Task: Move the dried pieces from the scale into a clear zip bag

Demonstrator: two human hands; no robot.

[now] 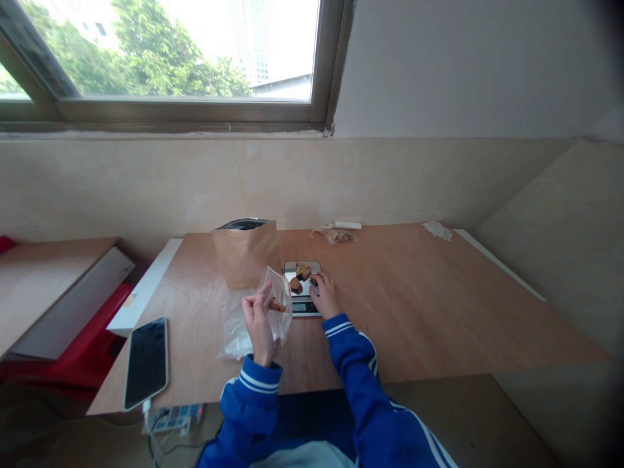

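- Your left hand [257, 320] is raised above the table, fingers pressed together on the rim of a small clear plastic bag [279, 300]; the mouth is held up and toward the scale, the bag hanging slack below
- One brown piece [277, 305] shows through the bag wall, near your fingertips
- Your right hand [325, 296] lies flat and low on the near right part of the kitchen scale [303, 289]; fingers reach onto the platform toward the brown chunks [301, 275]. Whether they already pinch a chunk you cannot tell from this view: too small, partly hidden
- Key relation: the chunks lie just beyond and to the left of your right fingertips, on the scale platform; the bag mouth sits just left of the scale and nearer to you. The right hand is clearly the nearer hand to the chunks; the left is nearer to the bag
- The chunks are irregular, with no clear long axis readable
- Behind the bag stands an open kraft paper pouch [245, 252], upright, just left of the scale
- More clear plastic [233, 328] lies flat on the table [439, 305] beneath your left hand
- A phone [146, 361] lies face up at the near left edge, well apart from the scale
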